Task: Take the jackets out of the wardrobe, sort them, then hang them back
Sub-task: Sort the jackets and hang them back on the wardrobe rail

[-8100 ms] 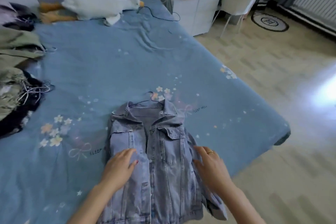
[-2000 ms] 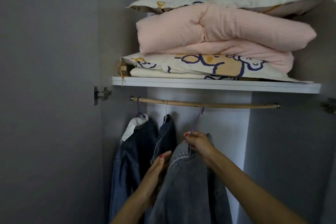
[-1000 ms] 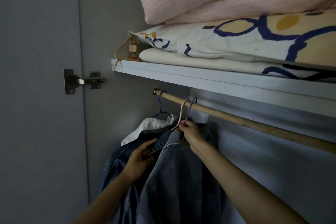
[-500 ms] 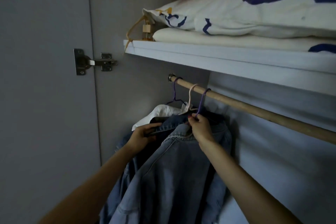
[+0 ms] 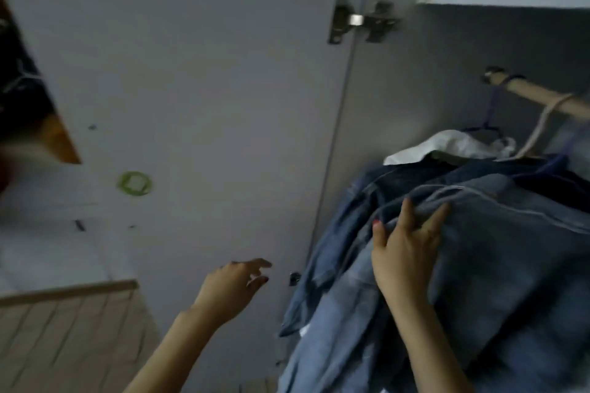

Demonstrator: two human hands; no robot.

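Inside the open wardrobe, at the left end of the wooden rail (image 5: 539, 98), the denim jackets (image 5: 498, 252) hang bunched together on thin hangers, so the step in hand looks like the hanging-back stage rather than the taking out. The person's right hand (image 5: 407, 249) lies on the shoulder of the nearest, paler jacket, fingers spread and pressing into the cloth rather than curled round it, as if settling or smoothing it. The left hand (image 5: 234, 285) is well apart from it, fingers loose and holding nothing, in front of the grey wardrobe door (image 5: 198, 89) and clear of the clothes. The next move probably calls for checking that each hook sits squarely on the rail, then spacing the garments along it. These jackets are soft, faded blue denim with pale seams; a darker one hangs behind, and a white collar (image 5: 447, 145) shows beyond that. Motion blur hides the finer detail.
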